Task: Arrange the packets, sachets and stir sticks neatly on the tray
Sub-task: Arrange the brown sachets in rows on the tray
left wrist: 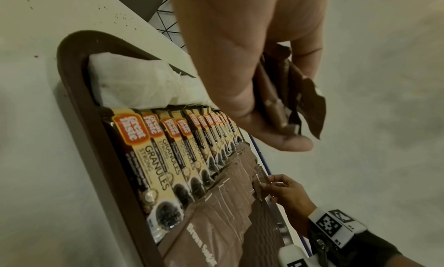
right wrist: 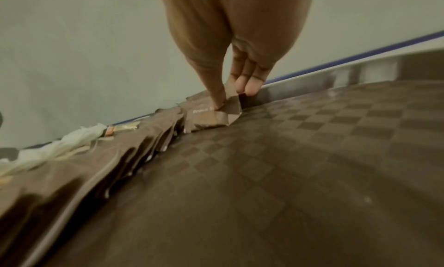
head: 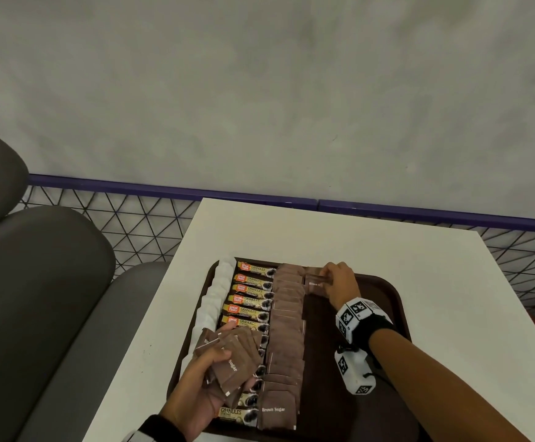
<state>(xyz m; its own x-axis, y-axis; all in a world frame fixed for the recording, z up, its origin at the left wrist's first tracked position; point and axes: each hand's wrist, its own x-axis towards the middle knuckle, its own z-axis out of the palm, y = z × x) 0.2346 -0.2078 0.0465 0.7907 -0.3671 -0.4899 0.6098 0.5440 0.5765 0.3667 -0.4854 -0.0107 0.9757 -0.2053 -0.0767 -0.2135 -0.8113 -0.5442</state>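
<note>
Right hand (head: pixel 339 282) pinches one brown sugar sachet (head: pixel 315 283) at the tray's (head: pixel 384 291) far end; left hand (head: pixel 202 387) grips a fanned sachet stack (head: pixel 231 362)

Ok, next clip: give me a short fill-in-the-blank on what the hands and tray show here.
1. The left hand holds a fan of brown ____ sachets.
2. The right hand sets one sachet down at the ____ end of the tray.
3. The coffee packets lie between the sugar row and the ____ napkins.

Missing words: sugar; far; white
</note>
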